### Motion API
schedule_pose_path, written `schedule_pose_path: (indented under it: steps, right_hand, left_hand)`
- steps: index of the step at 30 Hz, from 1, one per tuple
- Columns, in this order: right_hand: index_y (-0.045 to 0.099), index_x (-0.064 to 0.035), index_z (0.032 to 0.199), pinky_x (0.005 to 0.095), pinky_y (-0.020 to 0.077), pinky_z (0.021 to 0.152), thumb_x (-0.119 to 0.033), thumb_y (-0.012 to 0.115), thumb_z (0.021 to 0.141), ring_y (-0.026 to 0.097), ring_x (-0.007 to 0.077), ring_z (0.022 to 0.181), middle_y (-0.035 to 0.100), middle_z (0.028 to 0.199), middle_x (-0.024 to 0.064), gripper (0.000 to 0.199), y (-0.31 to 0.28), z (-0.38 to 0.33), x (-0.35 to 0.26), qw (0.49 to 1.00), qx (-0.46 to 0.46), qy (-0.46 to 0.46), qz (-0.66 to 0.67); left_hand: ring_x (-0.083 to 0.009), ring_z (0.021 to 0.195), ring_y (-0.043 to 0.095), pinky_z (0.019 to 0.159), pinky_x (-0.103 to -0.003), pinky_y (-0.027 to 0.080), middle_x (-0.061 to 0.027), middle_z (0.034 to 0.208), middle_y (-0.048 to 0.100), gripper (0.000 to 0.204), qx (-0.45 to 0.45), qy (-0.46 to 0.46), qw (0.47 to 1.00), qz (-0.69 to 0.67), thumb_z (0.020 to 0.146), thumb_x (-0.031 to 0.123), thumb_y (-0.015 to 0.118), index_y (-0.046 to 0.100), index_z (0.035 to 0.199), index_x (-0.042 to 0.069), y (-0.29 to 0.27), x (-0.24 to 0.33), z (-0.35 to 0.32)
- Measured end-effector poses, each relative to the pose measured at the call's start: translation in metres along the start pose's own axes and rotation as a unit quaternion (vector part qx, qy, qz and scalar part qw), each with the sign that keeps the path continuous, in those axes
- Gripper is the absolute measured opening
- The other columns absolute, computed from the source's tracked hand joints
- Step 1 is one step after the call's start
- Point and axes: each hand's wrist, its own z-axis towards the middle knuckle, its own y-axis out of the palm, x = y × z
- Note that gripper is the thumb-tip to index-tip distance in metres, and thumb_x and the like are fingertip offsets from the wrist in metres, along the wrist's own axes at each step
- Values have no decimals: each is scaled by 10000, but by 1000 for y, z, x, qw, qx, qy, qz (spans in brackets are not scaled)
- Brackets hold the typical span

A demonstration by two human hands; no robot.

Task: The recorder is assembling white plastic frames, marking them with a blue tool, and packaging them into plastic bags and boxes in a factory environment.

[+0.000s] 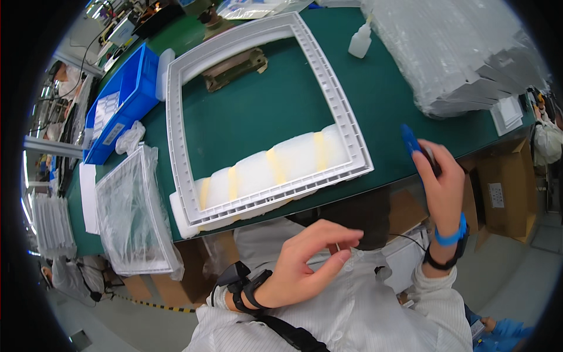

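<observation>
A white rectangular plastic frame (352, 126) with a ribbed border lies on the green table. Its near side rests on a white foam pad (252, 170) crossed by several yellowish strips. My left hand (311, 258) is in front of the table's near edge, thumb apart from the stretched fingers; nothing I can make out is in it. To the right of the frame, my right hand (443, 182) is closed around a blue and dark hand tool (409, 138), whose blue end points up and away. The grip hides what kind of tool it is.
A plastic-wrapped frame (132, 211) lies at the left by a blue bin (120, 111). Beyond stand a worn metal block (234, 67) and a white squeeze bottle (360, 42). Wrapped white parts (463, 53) are stacked at far right. A cardboard box (504, 188) sits below the table.
</observation>
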Motion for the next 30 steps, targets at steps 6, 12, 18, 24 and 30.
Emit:
schedule_pose_path:
  steps: [6, 12, 18, 24, 30]
  right_hand:
    - [678, 4, 1073, 347, 497, 729, -151, 678, 890, 643, 317, 820, 659, 934, 163, 240, 23, 45, 22, 990, -12, -66, -124]
    - [678, 3, 1091, 307, 461, 627, -42, 607, 912, 578, 215, 688, 642, 928, 117, 197, -2, -2, -16, 997, -12, -76, -10]
    - [678, -9, 994, 342, 459, 577, -11, 675, 804, 560, 265, 642, 609, 756, 111, 190, 6, -56, -44, 941, -292, -133, 106]
    - [662, -3, 944, 341, 459, 538, -41, 711, 795, 567, 258, 595, 621, 732, 103, 161, 12, -61, -38, 933, -295, -185, 93]
    - [666, -24, 891, 326, 460, 499, -70, 731, 782, 583, 232, 596, 625, 717, 80, 136, 12, -61, -38, 931, -299, -194, 80]
  left_hand:
    - [-170, 837, 659, 760, -277, 520, -120, 1003, 692, 262, 2, 4, 999, 45, 847, -57, 622, 692, 1095, -8, 9, 5, 1]
    - [-192, 838, 688, 742, -273, 543, -128, 1004, 703, 287, 56, 47, 991, 110, 816, -83, 633, 701, 1085, -7, 1, 11, 3]
    - [-196, 842, 693, 731, -276, 555, -120, 992, 700, 310, 70, 80, 985, 135, 762, -105, 661, 715, 1051, -7, 3, 16, 14]
    - [-202, 795, 688, 674, -278, 562, -109, 958, 690, 310, 43, 89, 975, 198, 712, -108, 684, 716, 1001, -1, 1, 5, 8]
    - [-200, 717, 672, 604, -271, 546, -78, 877, 680, 242, 40, 94, 972, 213, 662, -72, 707, 693, 884, 21, 3, 1, 6]
